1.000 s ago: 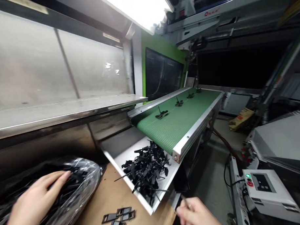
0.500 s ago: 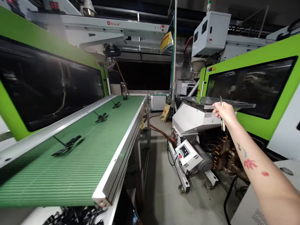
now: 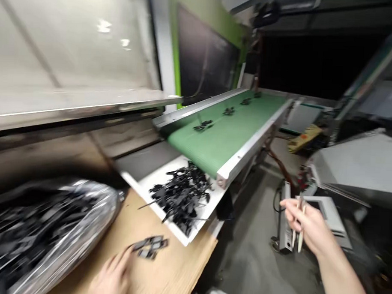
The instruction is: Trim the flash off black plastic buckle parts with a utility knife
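Near the bottom of the head view, my left hand (image 3: 112,275) has its fingertips at the end of a black plastic part (image 3: 150,245), which lies on a tan board (image 3: 175,266). Motion blur softens the fingers, but they look closed on the part's thin end. My right hand (image 3: 304,223) is raised over the floor at the right, pinching a slim pale tool like tweezers. Beyond the board, a heap of black parts (image 3: 184,196) fills a white tray (image 3: 188,240) below the end of a green conveyor belt (image 3: 212,143).
A clear plastic bag (image 3: 97,225) full of black pieces stands at the lower left. Several black parts ride on the belt. A metal ledge (image 3: 88,104) juts out above the bag. Grey machinery (image 3: 365,161) stands on the right.
The view has swung left and down. My left hand, the board, the bag and the full heap have come into view. My right hand appears lower, still holding the tool.
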The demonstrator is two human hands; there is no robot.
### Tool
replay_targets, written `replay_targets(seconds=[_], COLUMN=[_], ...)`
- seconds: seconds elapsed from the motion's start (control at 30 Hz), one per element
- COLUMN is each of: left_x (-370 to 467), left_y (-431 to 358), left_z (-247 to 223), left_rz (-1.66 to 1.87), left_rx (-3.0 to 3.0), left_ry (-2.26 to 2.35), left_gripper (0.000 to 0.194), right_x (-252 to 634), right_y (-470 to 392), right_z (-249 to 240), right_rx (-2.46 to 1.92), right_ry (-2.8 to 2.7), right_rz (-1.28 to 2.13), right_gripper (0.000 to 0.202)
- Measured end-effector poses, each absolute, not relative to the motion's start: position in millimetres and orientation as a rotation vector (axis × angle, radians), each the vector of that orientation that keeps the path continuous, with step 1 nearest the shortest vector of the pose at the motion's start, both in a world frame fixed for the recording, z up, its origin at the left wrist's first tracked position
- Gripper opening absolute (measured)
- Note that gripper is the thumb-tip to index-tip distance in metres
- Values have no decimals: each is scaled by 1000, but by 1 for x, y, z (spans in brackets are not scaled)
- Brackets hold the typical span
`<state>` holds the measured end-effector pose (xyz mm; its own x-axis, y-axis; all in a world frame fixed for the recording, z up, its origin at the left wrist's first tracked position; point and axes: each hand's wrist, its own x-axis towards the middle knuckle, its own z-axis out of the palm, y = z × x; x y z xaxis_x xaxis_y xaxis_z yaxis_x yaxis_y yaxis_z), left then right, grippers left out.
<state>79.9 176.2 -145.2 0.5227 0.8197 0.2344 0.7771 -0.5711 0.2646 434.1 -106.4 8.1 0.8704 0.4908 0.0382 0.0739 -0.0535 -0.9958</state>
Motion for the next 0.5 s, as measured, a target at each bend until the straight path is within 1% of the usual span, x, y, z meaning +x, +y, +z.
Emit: replay_targets(seconds=[0.1, 0.23, 0.33, 0.43, 0.5], left_x=[61, 56, 52, 55, 60], left_y=[159, 141, 126, 123, 128], left_z=[-154, -151, -143, -139, -135], left_rz=[405, 388, 395, 444, 481], left_rx=[2566, 2456, 2334, 2176, 2070], left_ry=[1437, 1481, 1563, 1676, 1682], left_gripper=[24, 19, 16, 26, 28], right_x=[371, 300, 262, 237, 227], right_y=[-65, -29, -12, 2, 9], right_z=[-24, -26, -22, -26, -31], right_rx=[-1637, -1663, -1583, -1552, -1536], right_ry=[-563, -961, -1237, -1301, -1311], right_rz=[727, 1079, 1213, 1291, 1329], right_gripper=[42, 38, 35, 32, 31])
